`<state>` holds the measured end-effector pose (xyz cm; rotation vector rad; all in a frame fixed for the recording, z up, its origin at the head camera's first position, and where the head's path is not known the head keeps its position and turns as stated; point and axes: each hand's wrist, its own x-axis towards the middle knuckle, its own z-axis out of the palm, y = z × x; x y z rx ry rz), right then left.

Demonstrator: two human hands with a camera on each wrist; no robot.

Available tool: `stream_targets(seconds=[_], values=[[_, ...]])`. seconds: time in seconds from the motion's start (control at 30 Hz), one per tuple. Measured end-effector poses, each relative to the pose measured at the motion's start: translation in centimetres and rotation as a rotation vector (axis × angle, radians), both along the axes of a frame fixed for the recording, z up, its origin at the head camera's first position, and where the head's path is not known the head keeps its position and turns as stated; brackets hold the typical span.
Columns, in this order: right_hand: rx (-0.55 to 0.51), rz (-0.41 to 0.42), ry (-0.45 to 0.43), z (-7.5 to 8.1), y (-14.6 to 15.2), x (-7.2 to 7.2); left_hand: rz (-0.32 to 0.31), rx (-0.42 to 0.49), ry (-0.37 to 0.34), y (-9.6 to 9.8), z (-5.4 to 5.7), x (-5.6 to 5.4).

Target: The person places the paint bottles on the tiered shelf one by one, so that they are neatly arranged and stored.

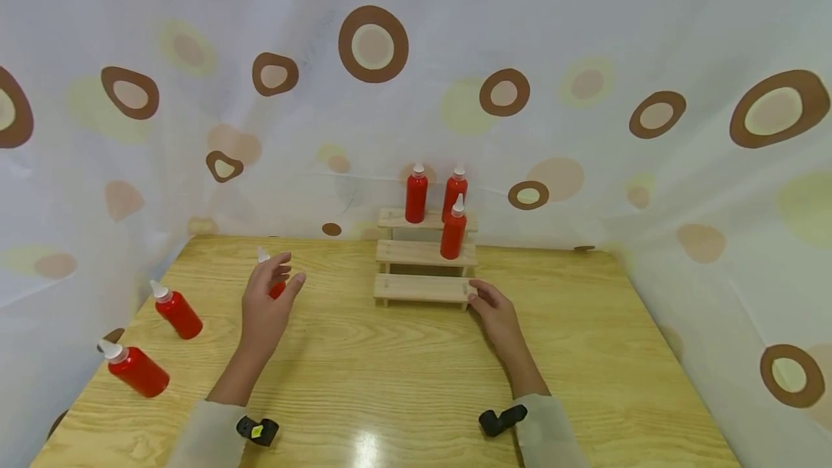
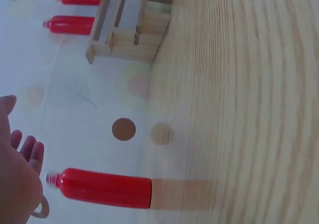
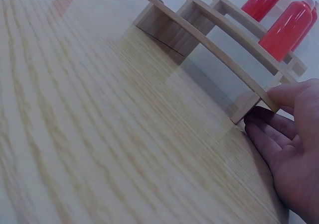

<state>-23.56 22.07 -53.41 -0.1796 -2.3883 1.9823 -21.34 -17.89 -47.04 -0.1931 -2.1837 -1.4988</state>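
A red squeeze bottle [image 2: 107,188] with a pale nozzle stands upright on the table. My left hand [image 1: 263,305] is raised beside it, fingers loosely bent and thumb apart; in the head view the hand partly covers the bottle. At the table's back is a three-step wooden shelf [image 1: 416,287]. My right hand [image 1: 500,320] pinches the right end of its lowest step, thumb on top and fingers underneath. Two red bottles [image 1: 416,199] stand on the top step, and one red bottle [image 1: 453,238] is toward the right of the middle step.
On the left part of the wooden table [image 1: 364,381] stand a red bottle [image 1: 180,316] and, nearer, another red bottle [image 1: 139,373]. A white patterned cloth [image 1: 429,121] hangs behind the table and along both sides.
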Motion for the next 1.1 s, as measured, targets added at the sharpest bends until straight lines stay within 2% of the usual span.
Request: stream_targets(seconds=[0.27, 0.5, 0.63, 0.83, 1.1], values=[[0.016, -0.012, 0.005, -0.1, 0.2, 0.0, 0.129, 0.026, 0.007, -3.2, -0.8, -0.3], [0.012, -0.002, -0.003, -0.3, 0.2, -0.1, 0.167, 0.022, -0.059, -4.2, -1.0, -0.9], [-0.005, 0.01, -0.025, -0.3, 0.2, -0.3, 0.156, 0.033, -0.121, -4.7, -1.4, -1.3], [0.009, -0.001, 0.001, -0.3, 0.0, 0.0, 0.09, 0.063, -0.212, -4.8, -1.6, -1.7], [-0.007, 0.007, -0.034, -0.2, 0.1, -0.2, 0.063, 0.096, -0.245, -4.8, -2.1, -2.3]])
